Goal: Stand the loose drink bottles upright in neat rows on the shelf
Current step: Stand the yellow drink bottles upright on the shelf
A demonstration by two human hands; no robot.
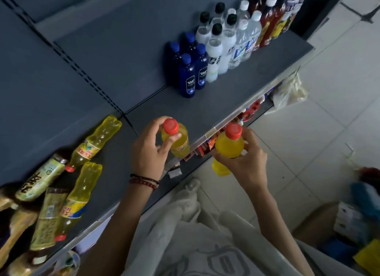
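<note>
White shirt, hands holding orange bottles, grey shelf, tiled floor

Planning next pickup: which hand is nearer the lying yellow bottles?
Left. The left hand is just right of the lying yellow bottles; the right hand is farther, past the shelf edge.

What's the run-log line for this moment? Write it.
left hand: grips orange bottle, upright at shelf front | right hand: grips second orange bottle, off shelf | upright rows: back right | loose bottles: lying left
</note>
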